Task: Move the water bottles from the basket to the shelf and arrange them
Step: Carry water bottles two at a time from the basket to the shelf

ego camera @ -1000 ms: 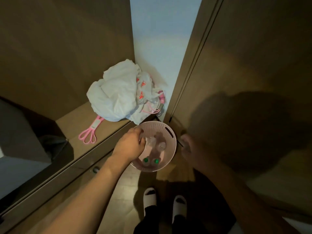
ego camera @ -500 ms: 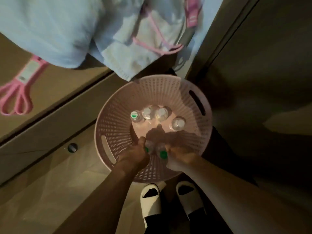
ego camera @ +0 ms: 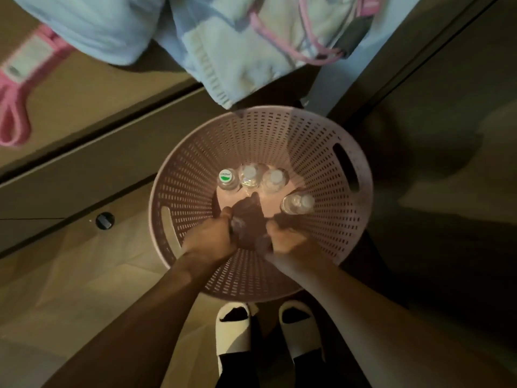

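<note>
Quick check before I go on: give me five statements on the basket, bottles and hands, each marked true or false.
1. Both hands are inside the basket. True: the left hand and the right hand are both down in it.
2. Four bottles stand free of the hands. True: the green-label bottle, two clear ones and one further right.
3. The basket sits on the shelf. False: it is on the floor, below the shelf.
4. The basket is solid-walled. False: its wall is slotted all round.
5. The shelf holds bottles. False: only white cloth and a pink item show there.
</note>
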`<state>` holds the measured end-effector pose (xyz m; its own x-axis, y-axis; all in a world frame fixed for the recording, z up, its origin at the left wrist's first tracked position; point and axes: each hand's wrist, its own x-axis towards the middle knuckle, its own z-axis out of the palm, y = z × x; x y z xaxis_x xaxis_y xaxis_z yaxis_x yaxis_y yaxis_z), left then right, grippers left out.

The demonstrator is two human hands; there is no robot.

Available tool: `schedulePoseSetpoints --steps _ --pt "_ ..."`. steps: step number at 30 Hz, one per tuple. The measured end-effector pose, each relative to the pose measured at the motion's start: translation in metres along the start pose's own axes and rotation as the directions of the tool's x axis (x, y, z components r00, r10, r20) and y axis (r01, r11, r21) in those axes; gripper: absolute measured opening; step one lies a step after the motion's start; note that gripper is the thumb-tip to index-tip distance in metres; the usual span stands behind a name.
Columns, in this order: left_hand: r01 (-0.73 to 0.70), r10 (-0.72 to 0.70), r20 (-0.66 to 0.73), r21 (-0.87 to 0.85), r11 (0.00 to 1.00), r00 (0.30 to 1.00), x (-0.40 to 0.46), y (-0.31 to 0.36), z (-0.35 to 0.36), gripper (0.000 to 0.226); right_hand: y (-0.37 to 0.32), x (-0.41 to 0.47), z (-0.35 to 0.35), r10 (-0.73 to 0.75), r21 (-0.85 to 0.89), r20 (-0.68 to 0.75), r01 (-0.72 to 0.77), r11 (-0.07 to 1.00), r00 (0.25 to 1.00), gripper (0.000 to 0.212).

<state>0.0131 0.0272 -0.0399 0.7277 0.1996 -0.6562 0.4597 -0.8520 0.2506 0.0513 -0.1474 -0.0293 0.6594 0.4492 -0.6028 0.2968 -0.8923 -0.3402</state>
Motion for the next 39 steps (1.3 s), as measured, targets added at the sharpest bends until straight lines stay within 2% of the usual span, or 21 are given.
schedulePoseSetpoints --steps 2,4,7,12,14,19,22,26,32,36,39 --pt "0.004 -0.004 -0.039 -0.001 1.0 0.999 -0.032 0.011 -0.037 0.04 -0.013 -0.025 -0.04 0.0 -0.039 0.05 0.002 0.999 0.999 0.033" --pt "0.04 -0.042 -0.062 -0.029 0.999 0.997 -0.07 0.024 -0.082 0.043 -0.032 -0.057 -0.088 -0.018 -0.062 -0.003 0.017 0.998 1.0 0.035" --pt "0.061 -0.085 -0.129 -0.175 0.983 0.988 -0.145 0.043 -0.159 0.043 -0.063 -0.117 -0.164 -0.009 -0.009 -0.041 0.009 1.0 0.999 0.036" --pt "0.012 -0.108 -0.313 -0.293 0.956 0.944 -0.296 0.075 -0.275 0.031 -0.123 -0.237 -0.286 -0.043 0.122 -0.246 0.075 0.99 0.968 0.032" --pt "-0.014 -0.105 -0.414 -0.275 0.961 0.904 -0.352 0.088 -0.312 0.031 -0.149 -0.285 -0.329 -0.119 0.024 -0.363 0.137 0.99 0.924 0.026" --pt "0.007 -0.256 -0.643 -0.363 0.932 0.722 -0.464 0.101 -0.366 0.03 -0.209 -0.366 -0.392 -0.255 -0.046 -0.42 0.26 0.964 0.871 0.026" --pt "-0.037 -0.354 -0.714 -0.468 0.883 0.604 -0.52 0.091 -0.379 0.028 -0.243 -0.392 -0.405 -0.359 -0.152 -0.446 0.325 0.933 0.82 0.03" --pt "-0.022 -0.491 -0.74 -0.562 0.827 0.46 -0.588 0.062 -0.383 0.028 -0.303 -0.421 -0.402 -0.474 -0.231 -0.36 0.416 0.88 0.803 0.028" --pt "0.031 -0.691 -0.665 -0.714 0.699 0.283 -0.681 -0.017 -0.367 0.03 -0.413 -0.452 -0.358 -0.649 -0.311 -0.186 0.582 0.751 0.738 0.027" --pt "0.03 -0.79 -0.592 -0.797 0.603 0.157 -0.747 -0.095 -0.343 0.025 -0.508 -0.471 -0.31 -0.736 -0.351 -0.072 0.674 0.65 0.673 0.028" --pt "0.001 -0.843 -0.53 -0.847 0.532 0.093 -0.793 -0.164 -0.322 0.023 -0.586 -0.491 -0.264 -0.79 -0.388 -0.008 0.726 0.568 0.614 0.027"
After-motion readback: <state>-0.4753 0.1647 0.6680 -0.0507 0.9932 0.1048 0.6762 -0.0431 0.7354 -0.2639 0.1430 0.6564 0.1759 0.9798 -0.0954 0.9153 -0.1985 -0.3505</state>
